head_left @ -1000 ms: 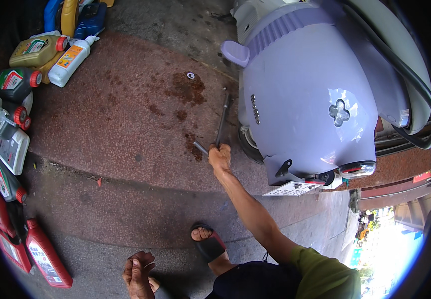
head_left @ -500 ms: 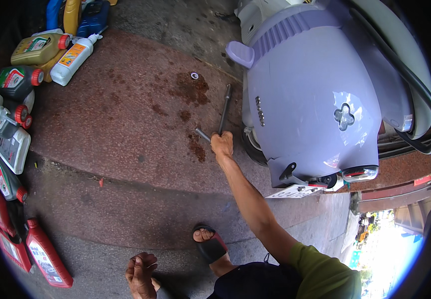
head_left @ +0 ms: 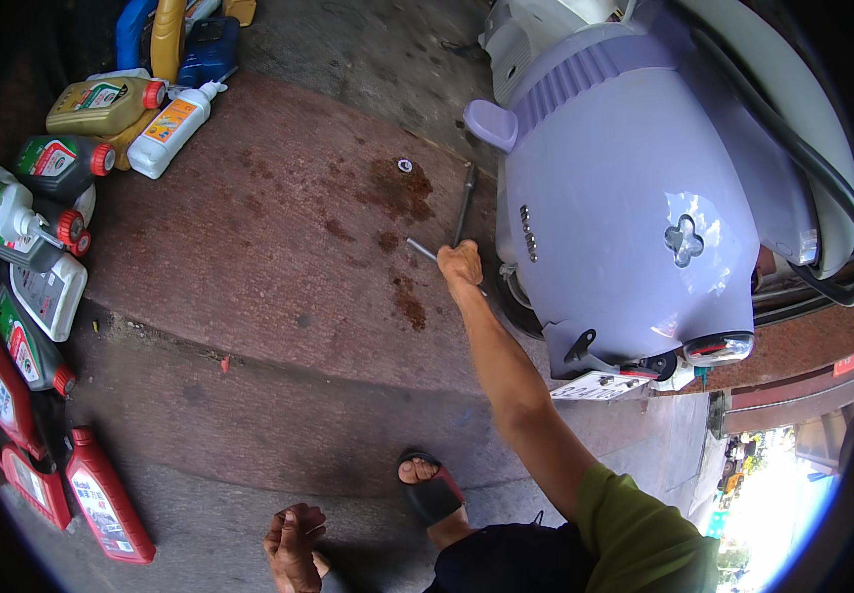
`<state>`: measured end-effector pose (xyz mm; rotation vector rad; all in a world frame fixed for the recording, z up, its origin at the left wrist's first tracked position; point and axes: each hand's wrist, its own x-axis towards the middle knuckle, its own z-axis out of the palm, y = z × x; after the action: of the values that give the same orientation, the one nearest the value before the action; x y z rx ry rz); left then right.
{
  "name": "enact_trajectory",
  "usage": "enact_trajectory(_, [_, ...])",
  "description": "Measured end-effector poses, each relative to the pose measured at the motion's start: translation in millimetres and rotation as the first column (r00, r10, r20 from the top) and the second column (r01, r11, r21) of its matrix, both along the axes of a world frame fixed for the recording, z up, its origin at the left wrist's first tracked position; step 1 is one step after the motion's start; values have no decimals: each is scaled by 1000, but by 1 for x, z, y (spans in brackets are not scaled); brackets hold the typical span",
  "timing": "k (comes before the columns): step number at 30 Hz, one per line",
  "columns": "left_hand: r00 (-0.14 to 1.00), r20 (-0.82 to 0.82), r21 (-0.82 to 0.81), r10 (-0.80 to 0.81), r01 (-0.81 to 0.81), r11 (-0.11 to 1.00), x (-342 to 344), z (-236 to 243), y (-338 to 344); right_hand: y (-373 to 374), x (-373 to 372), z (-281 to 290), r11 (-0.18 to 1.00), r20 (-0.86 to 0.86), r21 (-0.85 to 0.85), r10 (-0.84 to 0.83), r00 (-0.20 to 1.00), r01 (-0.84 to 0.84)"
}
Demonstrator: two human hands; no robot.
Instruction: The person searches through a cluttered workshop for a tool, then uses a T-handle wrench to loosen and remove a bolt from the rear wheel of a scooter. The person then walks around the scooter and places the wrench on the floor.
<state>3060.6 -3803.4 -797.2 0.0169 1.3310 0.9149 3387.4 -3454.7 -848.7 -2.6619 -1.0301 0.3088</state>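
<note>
My right hand is closed around a metal T-handle socket wrench, with the arm stretched out over the reddish stone slab. One end of its crossbar sticks out to the left of the fist, and its long shaft points away from me. Just right of the wrench stands a lilac motor scooter, its lower wheel partly hidden by the body. Low in the view, my left hand hangs with loosely bent fingers, and nothing shows in it.
Several oil bottles line the left side, including a red bottle, a white bottle and a gold bottle. A small pale ring lies by dark stains on the slab. My sandalled foot is below.
My right hand has moved the wrench slightly farther away, and its crossbar has shifted in the grip. The whole view has slid a little; my left hand stays low and loosely bent.
</note>
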Motion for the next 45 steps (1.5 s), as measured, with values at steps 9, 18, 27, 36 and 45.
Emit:
enact_trajectory(9, [997,-6,-18,-71,71,997,0,-15,-8,-5,-10,-2,999,56,38,25,998,-28])
enact_trajectory(18, [999,-12,62,-50,51,997,11,-11,-3,-94,-95,11,872,13,227,443,896,-434])
enact_trajectory(27, [988,121,49,100,-106,993,-20,9,-36,-108,-192,31,688,-268,185,722,637,-702])
enact_trajectory(36, [564,-795,322,222,82,943,-12,292,-102,-111,-207,99,695,-614,97,606,507,-713])
enact_trajectory(45, [651,-758,13,-44,83,996,-32,312,-41,-99,-232,166,331,-321,-475,798,510,-816])
